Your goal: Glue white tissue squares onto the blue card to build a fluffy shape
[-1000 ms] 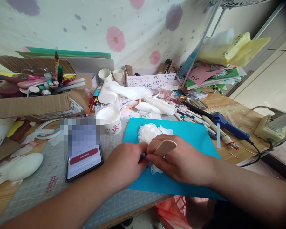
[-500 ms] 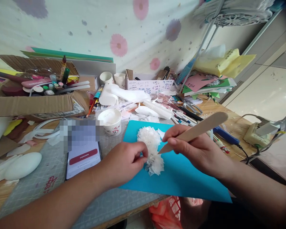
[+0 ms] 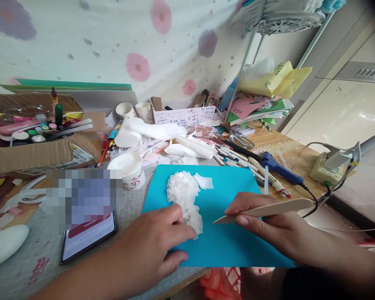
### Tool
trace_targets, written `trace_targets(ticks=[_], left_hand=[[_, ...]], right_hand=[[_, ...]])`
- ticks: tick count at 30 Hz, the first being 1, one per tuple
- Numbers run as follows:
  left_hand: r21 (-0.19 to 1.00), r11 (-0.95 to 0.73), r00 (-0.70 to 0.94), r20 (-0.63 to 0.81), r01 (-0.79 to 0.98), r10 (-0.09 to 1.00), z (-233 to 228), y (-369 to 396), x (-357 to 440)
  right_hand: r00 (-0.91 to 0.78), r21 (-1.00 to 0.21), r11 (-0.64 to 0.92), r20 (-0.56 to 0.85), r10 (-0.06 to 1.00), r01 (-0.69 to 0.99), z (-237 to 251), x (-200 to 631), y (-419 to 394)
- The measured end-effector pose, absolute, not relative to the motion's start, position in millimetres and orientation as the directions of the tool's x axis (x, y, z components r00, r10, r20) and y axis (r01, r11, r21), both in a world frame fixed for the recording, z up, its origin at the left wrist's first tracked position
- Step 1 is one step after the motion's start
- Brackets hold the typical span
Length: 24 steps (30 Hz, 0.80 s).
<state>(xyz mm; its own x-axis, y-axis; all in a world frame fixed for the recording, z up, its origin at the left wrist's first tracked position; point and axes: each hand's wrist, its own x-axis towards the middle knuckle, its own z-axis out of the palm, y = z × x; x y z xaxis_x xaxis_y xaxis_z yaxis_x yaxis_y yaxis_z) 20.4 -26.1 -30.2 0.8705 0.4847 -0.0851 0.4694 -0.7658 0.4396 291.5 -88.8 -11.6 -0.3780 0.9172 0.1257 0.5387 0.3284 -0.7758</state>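
A blue sheet of paper [image 3: 234, 179] lies on the cutting mat, carrying two ruffled white tissue-paper clusters, one above the other. The upper cluster [image 3: 181, 188] is round and full; the lower cluster [image 3: 194, 221] is partly covered by my left hand [image 3: 156, 239]. Its fingers are apart, with fingertips resting on the lower cluster's left and bottom edges. My right hand [image 3: 268, 225] grips a flat wooden craft stick [image 3: 278, 207], its pointed end just above the blue sheet, right of the lower cluster. A loose white tissue piece [image 3: 204, 181] lies by the upper cluster.
A paper cup [image 3: 128, 168] with white contents stands left of the sheet, near a phone [image 3: 90, 237] on the grey mat. Behind are paper scraps, pens and scissors [image 3: 242, 139]. A blue glue gun [image 3: 281, 168] lies at right; a cardboard box [image 3: 28, 154] stands left.
My right hand has drawn down and away from the clusters, lowering the stick. My left fingers have gone from curled together to spread against the lower cluster. The camera view has shifted.
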Motion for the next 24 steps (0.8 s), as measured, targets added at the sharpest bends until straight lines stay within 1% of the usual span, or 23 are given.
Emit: trace_targets(ticks=[2,4,5,7,10,13,15,19,21,24], left_hand=[[0.472,-0.768,0.884,-0.06,0.434,0.463,-28,-22,17],[0.476,-0.769,0.877,-0.012,0.427,0.48,-26,-18,13],[0.464,-0.77,0.866,0.012,0.438,0.5,-26,-16,12],[0.428,-0.768,0.835,0.053,0.477,0.548,-26,-13,9],[0.361,-0.767,0.792,0.113,0.53,0.6,-32,-10,7],[0.32,-0.751,0.751,0.153,0.577,0.642,-40,-10,4],[0.328,-0.721,0.713,0.167,0.611,0.681,-45,-10,3],[0.399,-0.643,0.639,0.164,0.654,0.752,-50,-9,4],[0.422,-0.624,0.625,0.156,0.658,0.765,-50,-9,5],[0.441,-0.613,0.617,0.155,0.656,0.772,-49,-10,6]], right_hand=[[-0.366,-0.751,0.38,0.197,0.91,0.54,-7,300,-79],[-0.348,-0.716,0.411,0.246,0.905,0.565,0,306,-65],[-0.34,-0.692,0.41,0.245,0.908,0.595,2,307,-58],[-0.338,-0.627,0.377,0.187,0.922,0.681,1,305,-41],[-0.325,-0.525,0.3,0.047,0.945,0.797,-11,294,-21],[-0.319,-0.49,0.251,-0.059,0.946,0.835,-24,283,-10],[-0.302,-0.482,0.217,-0.105,0.948,0.849,-29,279,-6],[-0.25,-0.423,0.171,-0.14,0.958,0.89,-28,272,-3],[-0.221,-0.402,0.147,-0.145,0.964,0.904,-28,268,-2],[-0.208,-0.41,0.14,-0.127,0.97,0.901,-31,263,-2]])
